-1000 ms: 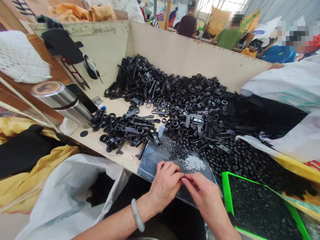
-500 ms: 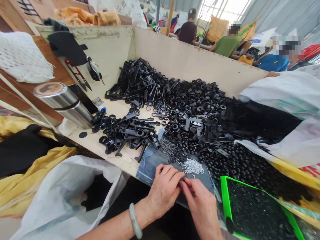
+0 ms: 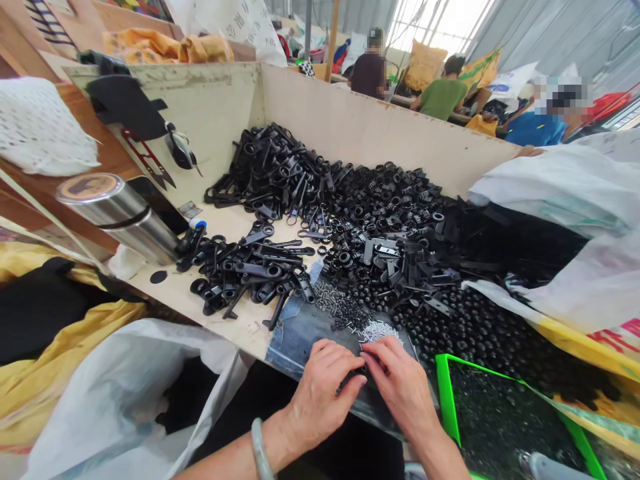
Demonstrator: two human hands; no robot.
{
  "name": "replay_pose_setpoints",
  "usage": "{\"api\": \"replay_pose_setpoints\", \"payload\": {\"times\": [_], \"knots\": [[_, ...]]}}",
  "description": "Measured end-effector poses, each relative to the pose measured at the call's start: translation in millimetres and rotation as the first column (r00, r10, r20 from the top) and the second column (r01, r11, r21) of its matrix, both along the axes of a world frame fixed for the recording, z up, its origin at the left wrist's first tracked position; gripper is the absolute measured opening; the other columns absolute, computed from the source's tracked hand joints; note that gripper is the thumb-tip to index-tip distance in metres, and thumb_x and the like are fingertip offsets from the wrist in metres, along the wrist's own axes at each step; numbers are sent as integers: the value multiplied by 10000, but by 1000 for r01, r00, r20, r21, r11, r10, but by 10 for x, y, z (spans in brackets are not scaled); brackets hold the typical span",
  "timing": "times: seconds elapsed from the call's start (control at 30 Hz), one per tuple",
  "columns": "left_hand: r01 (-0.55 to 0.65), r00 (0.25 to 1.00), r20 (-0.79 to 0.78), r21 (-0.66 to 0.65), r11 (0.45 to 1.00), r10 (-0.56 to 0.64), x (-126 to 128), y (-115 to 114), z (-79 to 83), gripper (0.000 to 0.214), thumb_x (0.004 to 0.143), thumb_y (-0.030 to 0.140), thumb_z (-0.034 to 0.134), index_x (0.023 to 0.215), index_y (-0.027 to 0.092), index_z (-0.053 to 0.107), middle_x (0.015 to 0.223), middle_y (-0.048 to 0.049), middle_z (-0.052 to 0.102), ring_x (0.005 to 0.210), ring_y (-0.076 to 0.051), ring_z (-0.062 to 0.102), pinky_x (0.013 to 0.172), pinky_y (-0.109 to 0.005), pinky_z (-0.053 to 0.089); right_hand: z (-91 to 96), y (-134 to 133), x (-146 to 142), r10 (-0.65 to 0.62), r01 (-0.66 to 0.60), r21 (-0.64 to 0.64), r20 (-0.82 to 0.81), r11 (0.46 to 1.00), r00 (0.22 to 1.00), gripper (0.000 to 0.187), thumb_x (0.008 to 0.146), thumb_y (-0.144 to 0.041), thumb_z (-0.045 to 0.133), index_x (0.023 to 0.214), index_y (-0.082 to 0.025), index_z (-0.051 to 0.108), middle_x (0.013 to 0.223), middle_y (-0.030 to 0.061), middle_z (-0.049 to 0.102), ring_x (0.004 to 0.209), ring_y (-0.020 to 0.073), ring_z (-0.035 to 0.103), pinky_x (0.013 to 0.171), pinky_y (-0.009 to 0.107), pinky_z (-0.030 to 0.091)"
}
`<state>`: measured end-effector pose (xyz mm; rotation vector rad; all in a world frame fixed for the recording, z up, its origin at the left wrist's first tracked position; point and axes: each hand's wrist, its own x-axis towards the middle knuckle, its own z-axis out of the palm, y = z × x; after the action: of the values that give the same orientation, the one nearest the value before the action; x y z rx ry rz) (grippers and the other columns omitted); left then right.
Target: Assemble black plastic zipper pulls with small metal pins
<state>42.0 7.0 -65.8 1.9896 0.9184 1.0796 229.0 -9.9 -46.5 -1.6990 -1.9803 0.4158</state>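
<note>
1. L hand (image 3: 325,390) is pinching small black part (image 3: 364,368) btwn thumb & fingers; part is sitting btwn the 2 hands, mostly hidden.
2. R hand (image 3: 403,380) is holding fingertips close tog. by L's; can't tell if it's gripping anything.
3. Green-rimmed tray (image 3: 447,400) is standing to R.
4. Silvery pins (image 3: 379,331) are lying just past R fingertips.
5. Black ring-ended levers (image 3: 273,167) are lying piled farther back.

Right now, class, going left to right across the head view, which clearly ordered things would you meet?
Shiny cylindrical steel flask, smooth pale-green bangle, bare left hand, bare right hand, bright-green rectangular tray.
</note>
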Motion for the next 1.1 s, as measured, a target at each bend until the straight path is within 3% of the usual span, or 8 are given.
{"api": "replay_pose_setpoints", "payload": {"times": [0.13, 0.23, 0.43, 0.63, 1.1], "knots": [[-34, 999, -36, -43, 998, 33, 41, -5, 10, 26, 974, 208, 621, 970, 195, 644, 906, -15, 706, 874, -188, 624, 896, -375, 408, -49, 90, -39, 41, -44, 46, 76, 998, 996, 308, 1055, -323, 424, 964, -239, 706, 876, 36, 684, 750, 168, 680, 651, 262, 513], [-32, 996, -83, -41, 999, 29, 49, -8, 13, 59, 981, 209, 614, 1026, 200, 652, 946, -13, 704, 902, -187, 615, 910, -376, 392, -60, 76, -43, 35, -38, 51, 65, 998, 997, 275, 1057, -313, 427, 982, -235, 680, 910, 37, 679, 762, 161, 672, 664, 255, 507], [12, 994, -113, 3, 1000, -12, 23, 11, 14, 143, 1024, 240, 553, 1088, 218, 679, 977, -12, 714, 906, -174, 614, 919, -377, 377, 52, -185, 27, -122, 118, -30, -223, 993, 967, 140, 1034, -332, 528, 988, -250, 632, 914, 3, 650, 793, 138, 641, 687, 222, 504], [7, 991, -134, 48, 999, 0, 22, 13, -1, 189, 1034, 252, 533, 1147, 204, 676, 992, -29, 721, 926, -189, 620, 915, -386, 390, 114, -413, -32, -160, 140, -86, -304, 986, 939, 123, 1018, -351, 569, 986, -256, 640, 898, -12, 642, 770, 127, 631, 670, 214, 488], [8, 983, -182, 164, 986, 23, 24, 39, -45, 144, 1024, 217, 539, 1058, 175, 672, 952, -37, 739, 930, -204, 654, 909, -404, 444, 178, -305, -145, -150, 108, -179, -244, 978, 958, 242, 1029, -423, 521, 928, -255, 663, 850, -11, 648, 706, 137, 606, 641, 236, 455]]}}
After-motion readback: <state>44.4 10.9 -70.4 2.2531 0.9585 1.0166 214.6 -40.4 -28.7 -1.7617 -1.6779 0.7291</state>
